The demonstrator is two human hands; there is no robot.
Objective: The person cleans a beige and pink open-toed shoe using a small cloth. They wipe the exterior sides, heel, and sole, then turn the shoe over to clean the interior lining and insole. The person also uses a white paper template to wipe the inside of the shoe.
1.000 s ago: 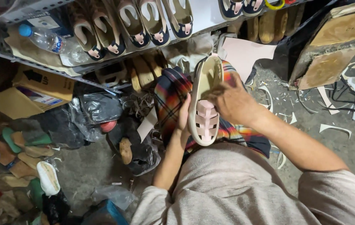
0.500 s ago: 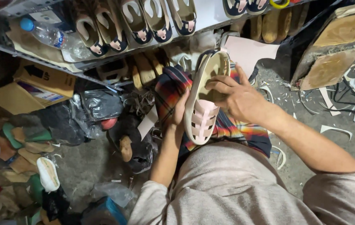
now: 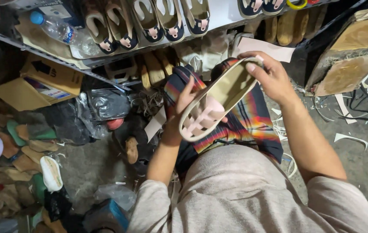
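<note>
Item: one sandal point(image 3: 218, 103), beige insole and pale rim, with a pink cut-out strap across the toe end. Change noted: against the pictures of a second and half a second ago, where it stood nearly upright in front of the chest, it now lies tilted on a diagonal, heel end up and to the right, toe end down and to the left, footbed turned toward the camera; judged, the piece has been turned for a look at its upper face and edge. Position: held above the lap, over a plaid cloth point(image 3: 246, 123) of red, orange and dark bands. Right hand point(image 3: 268, 75): fingers curled over the heel rim, thumb on the edge, gripping it. Left hand point(image 3: 183, 108): fingers spread behind the toe end, cupping and supporting the sole from below. Condition: strap appears seated on the footbed, rim even; fine detail too small to tell. Surroundings: metal shelf point(image 3: 84, 64) carrying a row of like sandals point(image 3: 149, 21), a plastic water bottle point(image 3: 59, 30), cardboard box point(image 3: 41, 82), loose soles point(image 3: 50, 172) on the floor to the left.
</note>
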